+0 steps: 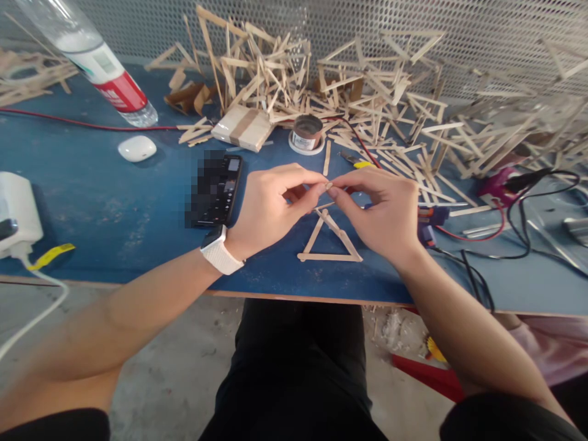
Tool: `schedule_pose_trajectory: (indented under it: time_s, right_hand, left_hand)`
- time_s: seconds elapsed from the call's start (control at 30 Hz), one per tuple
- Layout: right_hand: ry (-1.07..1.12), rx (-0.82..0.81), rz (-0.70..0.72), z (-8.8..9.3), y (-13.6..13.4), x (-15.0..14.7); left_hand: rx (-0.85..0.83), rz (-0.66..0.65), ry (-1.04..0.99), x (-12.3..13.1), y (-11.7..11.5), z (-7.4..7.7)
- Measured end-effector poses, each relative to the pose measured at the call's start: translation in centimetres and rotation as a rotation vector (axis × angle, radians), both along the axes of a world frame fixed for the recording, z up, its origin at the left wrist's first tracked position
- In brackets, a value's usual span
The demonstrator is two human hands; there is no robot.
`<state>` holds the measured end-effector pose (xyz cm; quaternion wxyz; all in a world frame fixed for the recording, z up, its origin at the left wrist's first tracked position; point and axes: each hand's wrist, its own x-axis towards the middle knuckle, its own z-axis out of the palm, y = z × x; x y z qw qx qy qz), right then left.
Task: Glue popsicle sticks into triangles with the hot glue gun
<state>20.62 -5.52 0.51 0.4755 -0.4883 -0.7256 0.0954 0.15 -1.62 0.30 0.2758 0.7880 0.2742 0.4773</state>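
My left hand [275,205] and my right hand [383,208] meet above the table, thumbs and forefingers pinched together. Between the fingertips is a small pale piece of wooden stick [328,185], mostly covered by the fingers. Just below them on the blue table lies a triangle of flat wooden craft sticks [331,257], its top corner close under my fingers. A single craft stick [327,158] lies beyond my fingertips. Partly hidden behind my right wrist is a blue tool that looks like a glue gun [434,215].
Heaped craft sticks [275,67] line the mesh panel. A bundle of sticks [243,127], a small round pot [307,131] and a yellow-handled cutter [362,164] lie ahead. Left are a phone [220,193], white case [136,149] and bottle [110,79]. Black cables [523,208] run right.
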Motion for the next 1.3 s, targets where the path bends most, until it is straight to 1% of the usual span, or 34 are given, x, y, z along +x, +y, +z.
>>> schedule_pose_trajectory:
  time_s: [0.7,1.03,1.3]
  right_hand:
    - [-0.017,0.001,-0.005,0.17,-0.02,0.13]
    - [-0.018,0.013,-0.003,0.32,-0.11,0.01]
    - [-0.031,0.014,-0.008,0.36,-0.16,0.04]
  left_hand:
    - [-0.041,0.008,0.017,-0.04,0.01,0.09]
    - [-0.062,-0.01,-0.026,0.14,-0.14,0.26]
    - [-0.073,0.003,-0.026,0.11,-0.13,0.21]
